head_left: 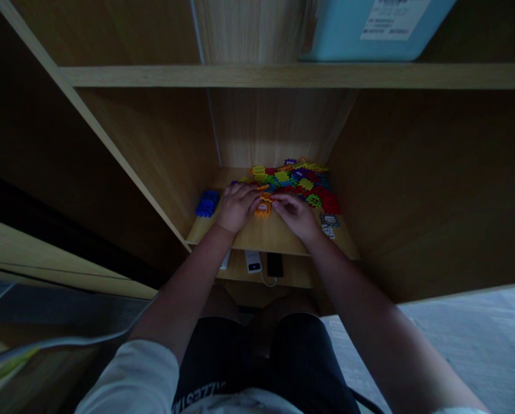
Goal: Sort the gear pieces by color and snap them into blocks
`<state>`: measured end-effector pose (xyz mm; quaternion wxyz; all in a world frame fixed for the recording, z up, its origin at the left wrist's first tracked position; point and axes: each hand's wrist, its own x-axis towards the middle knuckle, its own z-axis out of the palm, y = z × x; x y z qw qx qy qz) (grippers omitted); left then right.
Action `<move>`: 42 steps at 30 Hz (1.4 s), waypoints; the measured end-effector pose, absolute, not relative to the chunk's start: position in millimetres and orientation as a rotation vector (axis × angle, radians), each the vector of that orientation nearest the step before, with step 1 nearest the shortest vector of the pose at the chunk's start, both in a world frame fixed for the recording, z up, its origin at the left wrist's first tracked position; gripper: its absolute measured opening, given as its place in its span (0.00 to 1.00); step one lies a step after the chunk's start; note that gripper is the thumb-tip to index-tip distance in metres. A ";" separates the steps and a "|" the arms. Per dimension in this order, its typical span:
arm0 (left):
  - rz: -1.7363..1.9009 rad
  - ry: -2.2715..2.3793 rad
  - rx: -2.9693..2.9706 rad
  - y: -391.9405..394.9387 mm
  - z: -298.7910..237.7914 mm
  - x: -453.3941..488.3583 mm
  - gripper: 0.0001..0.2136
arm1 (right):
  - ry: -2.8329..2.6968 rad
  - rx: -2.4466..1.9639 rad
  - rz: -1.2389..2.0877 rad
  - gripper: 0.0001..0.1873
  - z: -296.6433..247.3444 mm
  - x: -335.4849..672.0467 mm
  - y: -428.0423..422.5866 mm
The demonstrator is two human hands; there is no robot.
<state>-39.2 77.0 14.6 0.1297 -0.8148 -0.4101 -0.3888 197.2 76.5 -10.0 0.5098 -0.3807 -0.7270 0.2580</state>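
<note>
Both hands meet over the shelf board, close to a heap of plastic gear-shaped pieces [282,177] in yellow, red, green, blue and purple. My left hand [236,208] is closed at its fingertips, where orange gear pieces show. An orange gear piece [266,196] spans the gap to my right hand [297,215], whose thumb and forefinger pinch its right side. Just below, a stack of orange gear pieces [263,210] stands between the hands. Further left lies a stack of blue gear pieces [207,203]. The fingers partly hide what they grip.
A shelf board [283,76] runs above the hands, carrying a light blue bin [378,34]. Cabinet sides close in left and right. Grey pieces [328,221] lie at the right. On the lower board are a white power bank [253,261] and a cabled black phone [275,265].
</note>
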 end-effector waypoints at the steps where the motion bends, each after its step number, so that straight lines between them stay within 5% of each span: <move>1: -1.130 -1.193 -2.368 77.1 14.6 -39.1 0.12 | -1.750 -0.905 0.623 0.22 -9.6 197.2 76.7; 42: -1.362 -1.422 -2.244 97.1 3.6 -49.3 0.15 | -1.886 -1.078 0.466 0.15 -17.9 191.9 79.1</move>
